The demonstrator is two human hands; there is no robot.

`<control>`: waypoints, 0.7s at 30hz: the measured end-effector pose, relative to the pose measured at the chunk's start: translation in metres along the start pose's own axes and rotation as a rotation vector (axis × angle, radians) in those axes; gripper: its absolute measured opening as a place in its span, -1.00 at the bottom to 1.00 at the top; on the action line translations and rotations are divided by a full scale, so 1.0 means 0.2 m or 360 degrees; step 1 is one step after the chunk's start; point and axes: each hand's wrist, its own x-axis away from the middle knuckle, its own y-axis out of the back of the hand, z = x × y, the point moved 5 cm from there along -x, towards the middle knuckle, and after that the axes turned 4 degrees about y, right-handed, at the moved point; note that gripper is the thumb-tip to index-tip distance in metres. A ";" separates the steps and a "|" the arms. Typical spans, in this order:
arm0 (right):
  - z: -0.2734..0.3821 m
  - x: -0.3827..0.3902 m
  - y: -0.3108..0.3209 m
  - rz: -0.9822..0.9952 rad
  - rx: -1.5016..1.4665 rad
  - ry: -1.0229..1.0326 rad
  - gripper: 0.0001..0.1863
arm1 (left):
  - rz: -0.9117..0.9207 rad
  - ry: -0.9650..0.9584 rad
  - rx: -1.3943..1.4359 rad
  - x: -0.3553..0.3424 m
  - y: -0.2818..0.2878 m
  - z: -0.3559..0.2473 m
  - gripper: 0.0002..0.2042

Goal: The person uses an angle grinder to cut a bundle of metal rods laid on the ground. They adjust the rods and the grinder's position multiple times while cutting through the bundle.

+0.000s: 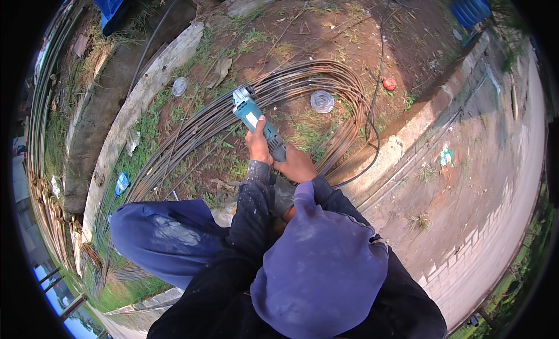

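Note:
Both my hands are wrapped round a teal angle grinder [247, 112] with a silver head and a dark grey rear end. My left hand [258, 144] grips the middle of its body, thumb along the top. Behind it, my right hand [297, 166] closes on the grey tail end. The grinder's head lies over a bundle of long, rusty steel bars [195, 126], which bends round in a wide loop on the ground. Whether a disc touches the bars cannot be seen from here.
Inside the loop lies a clear plastic cup [322, 102]; another clear plastic lid or cup [179, 86] is left of the bars. A black cable [381, 53] runs past a red object [389, 83]. A concrete kerb [407, 132] borders the right, a blue water jug [470, 9] stands far right.

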 end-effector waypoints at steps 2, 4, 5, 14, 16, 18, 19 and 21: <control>-0.01 -0.01 -0.01 0.0059 0.0010 -0.0048 -0.34 | 0.0003 0.0010 -0.0001 0.00 0.00 0.00 -0.70; -0.01 -0.01 -0.02 0.0100 0.0032 -0.0076 -0.34 | 0.0003 0.0026 -0.0020 0.00 0.01 0.00 -0.71; -0.02 -0.01 -0.02 0.0145 0.0003 -0.0089 -0.34 | 0.0014 0.0020 -0.0017 0.00 0.00 0.00 -0.71; -0.02 -0.02 -0.04 0.0181 0.0005 -0.0090 -0.30 | 0.0007 -0.0048 -0.0076 0.03 0.00 -0.03 -0.69; -0.01 -0.02 -0.04 0.0116 -0.0004 -0.0075 -0.33 | 0.0005 -0.0043 -0.0109 0.02 0.01 -0.03 -0.69; -0.01 -0.02 -0.05 0.0116 -0.0035 -0.0037 -0.34 | 0.0019 -0.0064 -0.0117 0.02 0.02 -0.03 -0.68; -0.01 -0.02 -0.05 0.0114 -0.0049 -0.0018 -0.34 | 0.0027 -0.0075 -0.0120 0.01 0.02 -0.03 -0.68; -0.01 -0.01 -0.06 -0.0002 0.0103 0.0039 -0.34 | -0.0085 -0.0055 -0.0145 0.02 0.02 -0.03 -0.69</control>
